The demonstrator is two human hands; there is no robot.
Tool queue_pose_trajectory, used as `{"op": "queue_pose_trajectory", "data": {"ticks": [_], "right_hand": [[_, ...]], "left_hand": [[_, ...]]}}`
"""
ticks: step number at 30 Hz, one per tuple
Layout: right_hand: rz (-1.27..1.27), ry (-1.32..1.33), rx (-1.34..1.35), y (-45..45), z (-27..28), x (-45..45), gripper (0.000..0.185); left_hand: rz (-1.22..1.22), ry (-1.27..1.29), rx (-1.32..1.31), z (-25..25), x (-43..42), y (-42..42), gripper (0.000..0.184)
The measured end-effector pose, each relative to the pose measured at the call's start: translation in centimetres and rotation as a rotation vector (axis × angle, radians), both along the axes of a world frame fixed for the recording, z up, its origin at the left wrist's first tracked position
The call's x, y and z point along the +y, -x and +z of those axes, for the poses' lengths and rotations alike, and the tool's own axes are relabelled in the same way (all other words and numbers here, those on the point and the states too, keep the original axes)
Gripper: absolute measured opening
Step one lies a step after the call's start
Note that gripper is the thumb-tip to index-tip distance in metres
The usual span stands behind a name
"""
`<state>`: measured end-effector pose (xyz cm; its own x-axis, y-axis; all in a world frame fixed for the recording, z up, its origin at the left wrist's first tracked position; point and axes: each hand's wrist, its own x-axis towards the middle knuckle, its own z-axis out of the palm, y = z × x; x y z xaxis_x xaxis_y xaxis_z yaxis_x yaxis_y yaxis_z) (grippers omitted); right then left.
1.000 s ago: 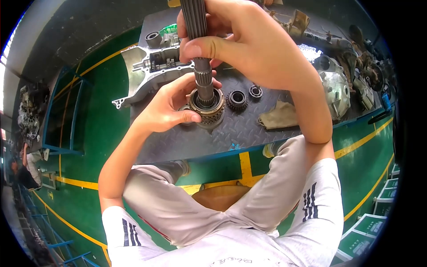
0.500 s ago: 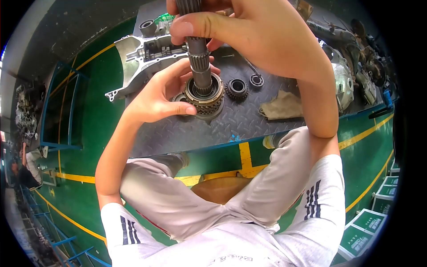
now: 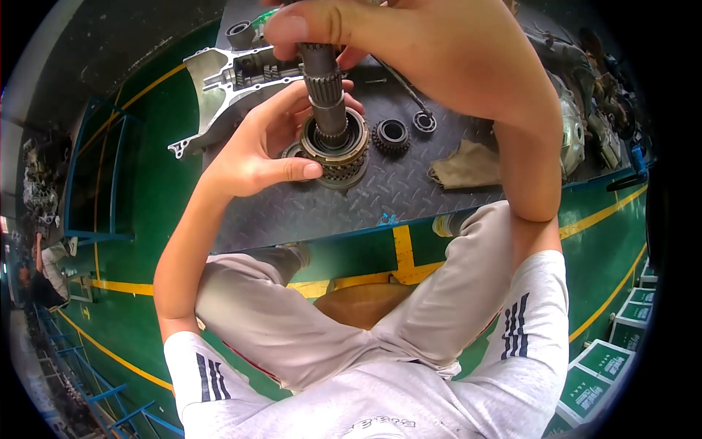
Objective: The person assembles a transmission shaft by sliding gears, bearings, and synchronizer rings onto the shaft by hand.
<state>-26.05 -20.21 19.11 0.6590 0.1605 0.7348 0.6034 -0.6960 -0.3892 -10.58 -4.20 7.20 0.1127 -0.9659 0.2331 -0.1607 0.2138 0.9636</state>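
Note:
A steel splined shaft (image 3: pixel 327 106) stands nearly upright, leaning slightly left, its lower end inside a gear stack (image 3: pixel 335 157) on the patterned metal bench top. My right hand (image 3: pixel 395 44) is closed around the upper shaft, thumb in front; the top of the shaft runs out of view. My left hand (image 3: pixel 274 150) curls round the left side of the gear stack, thumb against its front edge and fingertips behind it. Whether the shaft is fully seated cannot be seen. Just right of the stack lies a loose gear (image 3: pixel 391 137).
An open housing half (image 3: pixel 212 102) with gears inside lies at the left of the bench (image 3: pixel 351 212). A rod with a ring end (image 3: pixel 423 121) and a beige cloth (image 3: pixel 468 166) lie to the right. Metal castings (image 3: pixel 570 132) crowd the right end. Green boxes (image 3: pixel 596 373) stand on the floor.
My right hand sits slightly higher and further left, and the shaft leans a little more left. More of the shaft shows below my thumb. My left hand stays at the gear stack.

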Motion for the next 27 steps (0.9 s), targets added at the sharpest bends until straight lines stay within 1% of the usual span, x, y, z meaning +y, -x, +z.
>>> {"op": "queue_pose_trajectory", "data": {"ticks": [2, 3, 5, 8, 10, 11, 12, 14, 15, 16, 18, 20, 22, 24, 26, 27], "right_hand": [[-0.034, -0.098, 0.018, 0.1, 0.3, 0.3, 0.020], [-0.053, -0.062, 0.129, 0.4, 1.1, -0.2, 0.021], [-0.068, -0.023, 0.241, 0.5, 1.3, -0.6, 0.021], [-0.076, 0.038, 0.090, -0.1, -0.1, -0.4, 0.021], [-0.034, -0.102, 0.102, -0.8, -0.5, -0.6, 0.020], [-0.019, -0.149, 0.105, -1.2, -0.6, -1.0, 0.020], [0.104, -0.228, 0.194, -1.7, -0.4, -2.1, 0.021], [0.234, -0.306, 0.284, -1.3, -0.2, -2.8, 0.022], [0.172, -0.368, 0.352, -0.3, 0.7, -2.0, 0.024], [0.130, -0.355, 0.365, -0.1, 0.7, -1.8, 0.026], [0.046, -0.328, 0.394, 0.3, 0.8, -1.2, 0.031], [0.087, -0.431, 0.385, 0.4, 0.8, -1.2, 0.034], [0.086, -0.452, 0.385, 0.4, 0.8, -1.3, 0.036], [0.067, -0.438, 0.389, 0.5, 0.5, -1.3, 0.038], [-0.011, -0.308, 0.345, 0.2, 0.0, -1.4, 0.039], [-0.036, -0.265, 0.329, 0.0, -0.1, -1.5, 0.039]], "left_hand": [[0.003, -0.003, 0.009, 0.0, 0.1, 0.1, 0.101], [0.002, -0.007, 0.016, -0.1, 0.0, 0.1, 0.100], [0.000, -0.009, 0.010, -0.2, 0.0, 0.0, 0.101], [-0.022, -0.022, -0.014, -0.4, -0.1, -0.5, 0.102], [-0.006, -0.030, -0.005, -0.4, -0.1, -0.5, 0.104], [0.039, -0.024, -0.106, -1.3, 0.4, -1.6, 0.109], [0.042, -0.023, -0.106, -1.4, 0.9, -2.0, 0.109], [0.101, -0.169, -0.349, -1.5, 1.7, -2.5, 0.101], [0.181, -0.287, -0.439, -2.9, 2.1, -2.9, 0.096], [0.186, -0.288, -0.440, -4.2, 2.4, -3.1, 0.096], [0.244, -0.420, -0.914, -6.8, 3.1, -3.0, 0.062], [0.266, -0.404, -1.086, -9.4, 3.4, -2.9, 0.054], [0.297, -0.376, -1.125, -10.8, 3.6, -2.4, 0.051], [0.434, -0.363, -1.115, -12.0, 3.7, -1.7, 0.048], [0.457, -0.344, -1.073, -13.1, 3.6, -1.6, 0.045], [0.481, -0.288, -1.065, -13.4, 3.6, -1.5, 0.043]]}}
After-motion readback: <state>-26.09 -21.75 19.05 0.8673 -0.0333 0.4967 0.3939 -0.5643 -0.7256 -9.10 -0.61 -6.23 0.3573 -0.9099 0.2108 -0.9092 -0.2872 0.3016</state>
